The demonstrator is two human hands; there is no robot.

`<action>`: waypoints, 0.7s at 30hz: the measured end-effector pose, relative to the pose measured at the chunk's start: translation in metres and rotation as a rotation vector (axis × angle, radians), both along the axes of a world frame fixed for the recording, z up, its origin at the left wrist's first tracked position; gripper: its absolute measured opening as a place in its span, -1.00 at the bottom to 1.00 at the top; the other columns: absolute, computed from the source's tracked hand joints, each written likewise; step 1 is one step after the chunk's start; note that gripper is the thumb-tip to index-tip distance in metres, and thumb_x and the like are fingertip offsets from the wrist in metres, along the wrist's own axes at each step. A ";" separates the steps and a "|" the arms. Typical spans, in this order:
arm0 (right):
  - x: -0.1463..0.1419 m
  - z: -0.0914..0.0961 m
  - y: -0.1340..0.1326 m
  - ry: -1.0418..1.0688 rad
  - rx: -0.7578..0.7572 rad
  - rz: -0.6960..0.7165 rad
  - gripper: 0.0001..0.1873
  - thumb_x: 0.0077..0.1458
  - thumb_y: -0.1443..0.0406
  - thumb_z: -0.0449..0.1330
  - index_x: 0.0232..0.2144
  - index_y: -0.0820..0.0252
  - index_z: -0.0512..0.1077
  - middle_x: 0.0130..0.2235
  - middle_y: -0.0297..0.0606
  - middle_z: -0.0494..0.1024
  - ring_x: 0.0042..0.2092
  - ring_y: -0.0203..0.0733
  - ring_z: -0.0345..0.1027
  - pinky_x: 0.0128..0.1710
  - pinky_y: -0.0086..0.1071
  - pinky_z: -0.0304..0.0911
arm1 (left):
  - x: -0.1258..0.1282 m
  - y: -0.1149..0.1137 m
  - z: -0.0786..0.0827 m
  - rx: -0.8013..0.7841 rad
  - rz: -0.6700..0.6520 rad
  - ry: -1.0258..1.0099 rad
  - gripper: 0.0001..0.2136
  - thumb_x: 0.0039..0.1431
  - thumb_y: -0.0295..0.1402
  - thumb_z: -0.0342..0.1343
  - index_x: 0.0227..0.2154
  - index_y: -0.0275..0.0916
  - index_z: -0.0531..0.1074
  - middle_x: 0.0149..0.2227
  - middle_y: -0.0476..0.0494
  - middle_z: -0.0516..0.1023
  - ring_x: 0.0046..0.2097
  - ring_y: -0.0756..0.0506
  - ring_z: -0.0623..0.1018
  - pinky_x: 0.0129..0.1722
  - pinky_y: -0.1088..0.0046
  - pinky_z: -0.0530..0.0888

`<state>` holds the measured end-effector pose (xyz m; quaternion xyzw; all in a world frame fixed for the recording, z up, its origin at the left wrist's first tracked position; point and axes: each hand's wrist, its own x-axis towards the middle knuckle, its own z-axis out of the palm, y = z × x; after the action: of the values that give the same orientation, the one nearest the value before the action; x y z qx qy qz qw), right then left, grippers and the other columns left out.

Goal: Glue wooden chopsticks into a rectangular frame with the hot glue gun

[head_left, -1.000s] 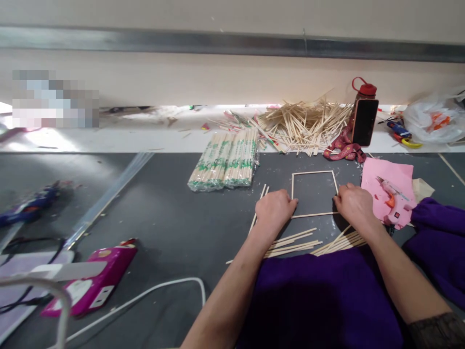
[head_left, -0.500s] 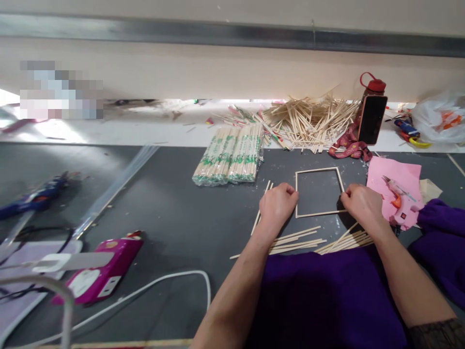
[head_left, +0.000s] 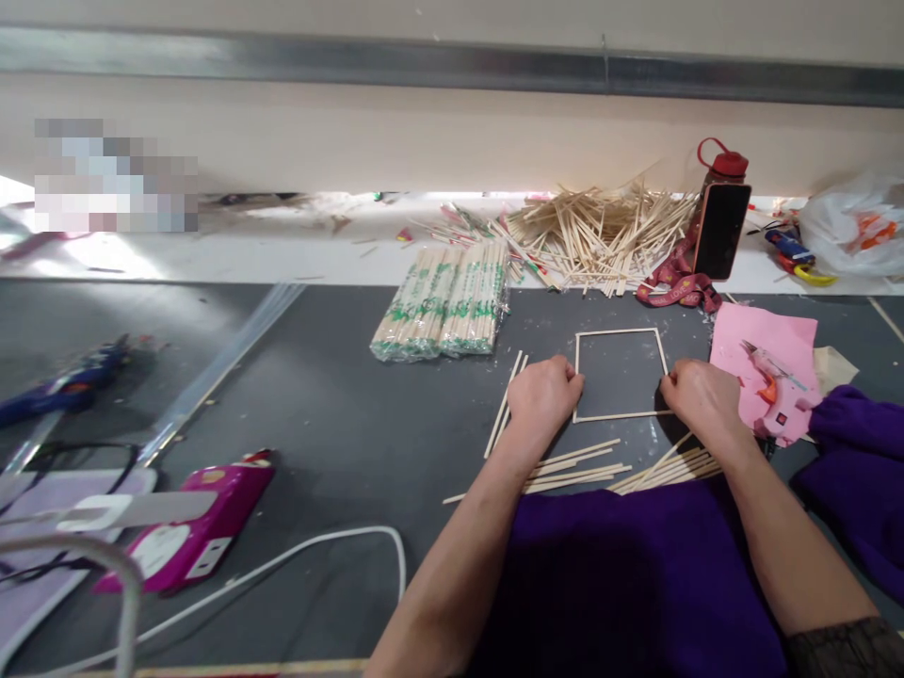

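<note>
One stretch of purple cloth (head_left: 636, 574) lies nearest; just beyond it, loose sticks (head_left: 674, 468) lie on the grey desk (head_left: 339, 424); past these, the left hand (head_left: 542, 400) and right hand (head_left: 702, 400) are curled nearly closed, thumb and fingers pinching opposite sides of a stick frame (head_left: 617, 331), a four-sided outline lying between them; how the fingertips meet the wood is partly hidden; the frame looks very light, its sticks stiff but thin, its corners probably weak and liable to twist; a gentle pinch midway along opposite sides should suit it; to the right, a glue gun (head_left: 768, 388) rests on a pink sheet (head_left: 795, 344); farther off lie wrapped chopsticks (head_left: 442, 301), then a heap of sticks (head_left: 604, 240) beside an upright phone (head_left: 721, 231).
</note>
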<state>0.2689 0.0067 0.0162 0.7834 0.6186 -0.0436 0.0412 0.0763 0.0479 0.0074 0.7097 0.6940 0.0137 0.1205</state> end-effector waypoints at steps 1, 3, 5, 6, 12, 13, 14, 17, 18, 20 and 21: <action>0.000 -0.001 0.000 -0.004 0.008 0.007 -0.63 0.19 0.22 -0.04 -0.30 0.24 0.55 -0.31 -0.03 0.61 -0.25 -0.04 0.52 -0.38 -0.33 0.22 | -0.001 0.000 0.000 0.000 0.003 0.003 -0.77 0.12 -0.28 -0.01 -0.35 -0.17 0.55 -0.33 -0.21 0.63 -0.22 -0.22 0.60 -0.29 0.32 0.45; 0.000 -0.002 -0.001 -0.017 0.019 0.026 -0.63 0.20 0.22 -0.04 -0.29 0.24 0.54 -0.30 -0.05 0.61 -0.26 -0.06 0.51 -0.40 -0.34 0.20 | -0.001 0.000 0.001 -0.005 0.003 0.007 -0.76 0.12 -0.27 -0.02 -0.34 -0.18 0.55 -0.33 -0.22 0.63 -0.22 -0.22 0.60 -0.28 0.33 0.45; 0.000 -0.003 -0.002 -0.033 0.029 0.046 -0.64 0.21 0.22 -0.05 -0.28 0.24 0.52 -0.29 -0.08 0.60 -0.26 -0.07 0.51 -0.42 -0.36 0.18 | -0.001 0.000 0.000 -0.014 0.001 0.011 -0.76 0.13 -0.26 -0.01 -0.34 -0.18 0.55 -0.32 -0.22 0.63 -0.21 -0.23 0.60 -0.28 0.33 0.44; 0.000 -0.004 -0.002 -0.039 0.035 0.057 -0.64 0.21 0.22 -0.05 -0.27 0.23 0.52 -0.28 -0.09 0.60 -0.26 -0.08 0.51 -0.42 -0.36 0.17 | -0.001 0.000 0.000 -0.015 -0.001 0.011 -0.76 0.13 -0.26 -0.01 -0.33 -0.18 0.55 -0.31 -0.22 0.63 -0.20 -0.23 0.60 -0.28 0.33 0.44; 0.006 -0.005 -0.006 -0.034 0.081 0.089 -0.68 0.22 0.20 -0.03 -0.28 0.21 0.49 -0.26 -0.13 0.57 -0.29 -0.12 0.47 -0.47 -0.37 0.08 | -0.004 -0.001 0.006 -0.005 0.003 -0.049 -0.77 0.13 -0.23 0.03 -0.30 -0.19 0.55 -0.30 -0.21 0.63 -0.21 -0.22 0.58 -0.29 0.34 0.41; 0.008 -0.004 -0.007 -0.019 0.108 0.088 -0.69 0.22 0.19 -0.02 -0.30 0.20 0.48 -0.27 -0.15 0.57 -0.31 -0.14 0.47 -0.47 -0.37 0.06 | -0.007 -0.005 0.011 0.015 0.007 -0.097 -0.77 0.12 -0.22 0.05 -0.29 -0.18 0.55 -0.31 -0.18 0.63 -0.23 -0.20 0.58 -0.29 0.36 0.40; 0.010 -0.004 -0.009 0.001 0.144 0.087 -0.70 0.22 0.17 0.00 -0.32 0.18 0.48 -0.27 -0.18 0.57 -0.32 -0.16 0.46 -0.48 -0.38 0.05 | -0.012 -0.010 0.019 0.048 0.008 -0.165 -0.78 0.12 -0.22 0.07 -0.28 -0.18 0.54 -0.33 -0.14 0.62 -0.26 -0.16 0.57 -0.30 0.38 0.39; 0.013 -0.001 -0.014 0.110 0.276 0.112 -0.72 0.21 0.17 0.03 -0.37 0.15 0.47 -0.30 -0.26 0.57 -0.34 -0.19 0.44 -0.46 -0.39 0.04 | -0.029 -0.036 0.047 0.164 -0.007 -0.441 -0.82 0.11 -0.25 0.08 -0.40 -0.19 0.53 -0.46 0.00 0.56 -0.40 -0.02 0.51 -0.37 0.50 0.35; 0.013 0.000 -0.016 0.168 0.314 0.135 -0.75 0.20 0.19 0.04 -0.35 0.14 0.47 -0.30 -0.28 0.58 -0.33 -0.20 0.44 -0.45 -0.40 0.05 | -0.035 -0.046 0.056 0.206 -0.001 -0.517 -0.81 0.10 -0.21 0.09 -0.44 -0.20 0.51 -0.51 0.03 0.53 -0.45 0.01 0.47 -0.40 0.52 0.34; 0.011 0.004 -0.020 0.298 0.370 0.204 -0.80 0.18 0.24 0.06 -0.26 0.13 0.47 -0.30 -0.31 0.59 -0.32 -0.22 0.45 -0.40 -0.42 0.09 | -0.045 -0.067 0.071 0.282 0.031 -0.599 -0.78 0.08 -0.18 0.12 -0.51 -0.22 0.47 -0.60 0.08 0.44 -0.52 0.05 0.39 -0.47 0.56 0.31; 0.010 0.007 -0.023 0.353 0.382 0.242 -0.80 0.18 0.26 0.05 -0.23 0.13 0.46 -0.32 -0.33 0.59 -0.33 -0.24 0.45 -0.40 -0.44 0.10 | -0.049 -0.077 0.075 0.300 0.036 -0.619 -0.78 0.08 -0.19 0.13 -0.55 -0.22 0.44 -0.63 0.10 0.38 -0.56 0.06 0.35 -0.52 0.57 0.28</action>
<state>0.2790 -0.0160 0.0231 0.6776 0.7023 -0.0569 -0.2107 0.0274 -0.0292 0.0823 0.6694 0.6271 0.3325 0.2195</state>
